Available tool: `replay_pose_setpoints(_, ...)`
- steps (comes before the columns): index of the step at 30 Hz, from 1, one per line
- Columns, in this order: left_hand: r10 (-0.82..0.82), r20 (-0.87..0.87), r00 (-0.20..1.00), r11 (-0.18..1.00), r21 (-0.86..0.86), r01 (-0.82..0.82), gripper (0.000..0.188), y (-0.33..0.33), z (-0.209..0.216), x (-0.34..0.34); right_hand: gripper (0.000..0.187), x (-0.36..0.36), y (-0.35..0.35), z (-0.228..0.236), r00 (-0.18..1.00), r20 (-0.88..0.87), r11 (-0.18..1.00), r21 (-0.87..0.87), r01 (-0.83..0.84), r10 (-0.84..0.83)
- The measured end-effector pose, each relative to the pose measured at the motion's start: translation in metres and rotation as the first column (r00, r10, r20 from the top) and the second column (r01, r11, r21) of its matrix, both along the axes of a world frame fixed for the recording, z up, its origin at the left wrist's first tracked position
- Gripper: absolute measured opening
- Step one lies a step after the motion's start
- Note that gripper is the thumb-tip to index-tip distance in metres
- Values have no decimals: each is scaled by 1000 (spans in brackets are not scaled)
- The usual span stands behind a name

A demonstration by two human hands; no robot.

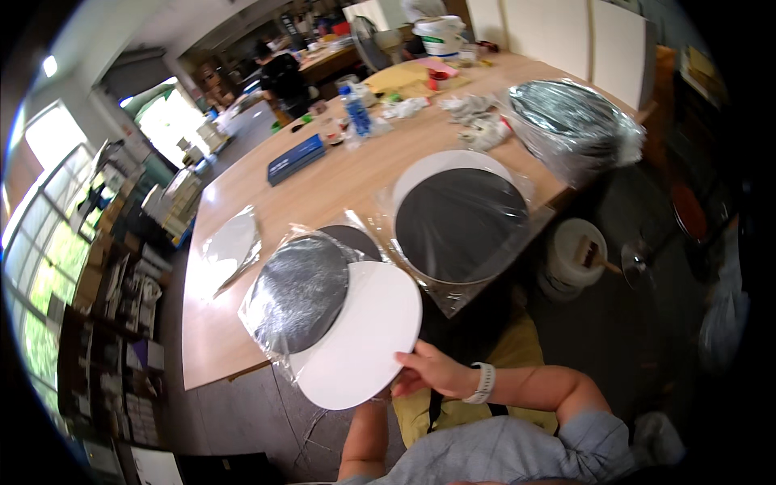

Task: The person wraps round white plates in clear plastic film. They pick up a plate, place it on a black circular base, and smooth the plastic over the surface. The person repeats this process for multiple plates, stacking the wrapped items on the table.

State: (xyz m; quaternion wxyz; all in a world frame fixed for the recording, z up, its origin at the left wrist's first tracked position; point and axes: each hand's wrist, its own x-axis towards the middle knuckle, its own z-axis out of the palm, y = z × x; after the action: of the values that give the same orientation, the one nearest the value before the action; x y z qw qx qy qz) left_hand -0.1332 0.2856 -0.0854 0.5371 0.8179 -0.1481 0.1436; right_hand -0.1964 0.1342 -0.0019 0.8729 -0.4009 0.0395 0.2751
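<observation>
A white round disc is tilted over the near edge of the table. My right hand pinches its right rim, thumb on top and fingers beneath. My left forearm rises from below, and my left hand is mostly hidden under the disc, fingers out of sight. Against the white disc's left side lies a dark shiny disc in clear plastic film. Part of another dark disc shows behind these two. To the right, a black disc under film overlaps a white disc.
A film-wrapped stack of discs sits at the table's right edge, and a wrapped white disc at the left. Farther back are a blue box and a blue bottle. A white bucket stands on the floor. A person is in the background.
</observation>
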Motion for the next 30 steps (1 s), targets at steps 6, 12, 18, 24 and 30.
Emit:
replay_pose_setpoints(6,-229,-50,972,954,-212,214,28,11,-54,-25,26,5,-4,-26,1000,0,990,-143,4,-4)
replay_pose_setpoints(12,-154,-269,951,986,14,163,22,8,-100,-4,21,55,29,-43,999,41,975,-222,-14,24)
replay_pose_setpoints(18,-70,391,918,873,469,-133,46,-13,-16,1,23,103,74,-37,998,54,989,-149,-20,28)
replay_pose_setpoints(24,-71,285,956,759,638,-134,47,-11,-10,-1,18,156,103,-41,991,-130,994,-97,-45,32)
replay_pose_setpoints(30,-116,248,962,815,577,-51,42,-4,-7,-3,24,152,93,-37,992,-93,988,-121,-98,87)
